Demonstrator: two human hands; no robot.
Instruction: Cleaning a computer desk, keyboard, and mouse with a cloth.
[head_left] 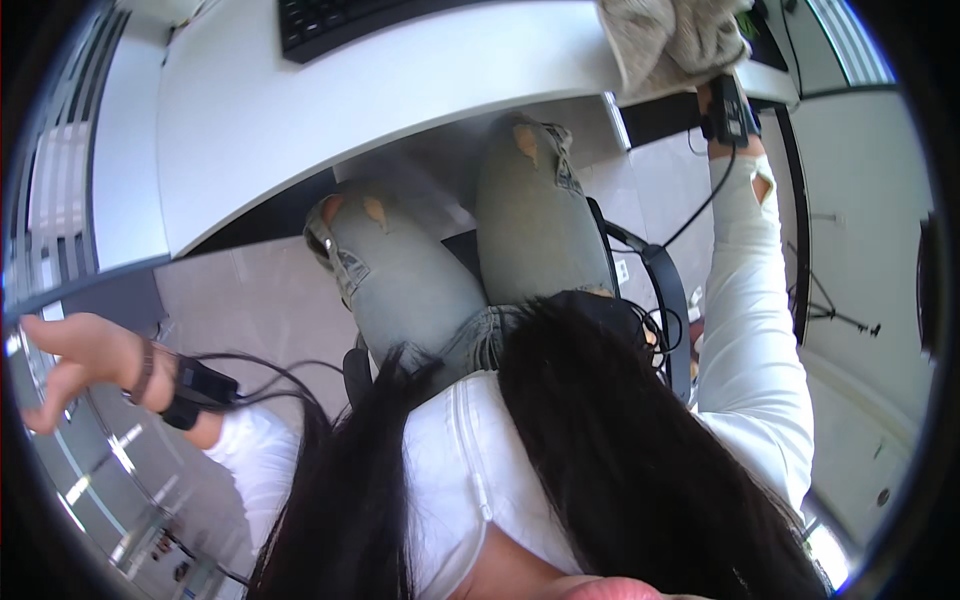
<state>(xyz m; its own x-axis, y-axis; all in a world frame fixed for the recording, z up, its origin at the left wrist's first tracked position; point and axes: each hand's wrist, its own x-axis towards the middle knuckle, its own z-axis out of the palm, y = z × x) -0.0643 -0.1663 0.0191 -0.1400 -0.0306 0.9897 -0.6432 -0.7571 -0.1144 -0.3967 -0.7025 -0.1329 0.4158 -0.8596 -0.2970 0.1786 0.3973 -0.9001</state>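
Note:
A crumpled beige-grey towel (668, 45) lies over the right end of the white desk, part of it draping past the front edge. My right arm stretches forward to it. Cloth covers most of my right hand (704, 99), so its fingers are hidden and I cannot tell whether they grip the towel. Out to the left, my left hand (88, 355) is raised beside the seat with fingers apart, holding nothing. Each wrist carries a black strapped device, the left one (200, 390) and the right one (730, 110), with a cable running from it.
A black keyboard (345, 22) rests on the white desk (400, 95) in front of me. My legs reach under the desk edge. Black cables (655, 325) hang by the chair's armrest (668, 285) on the right. A thin stand (835, 315) is farther right, near the wall.

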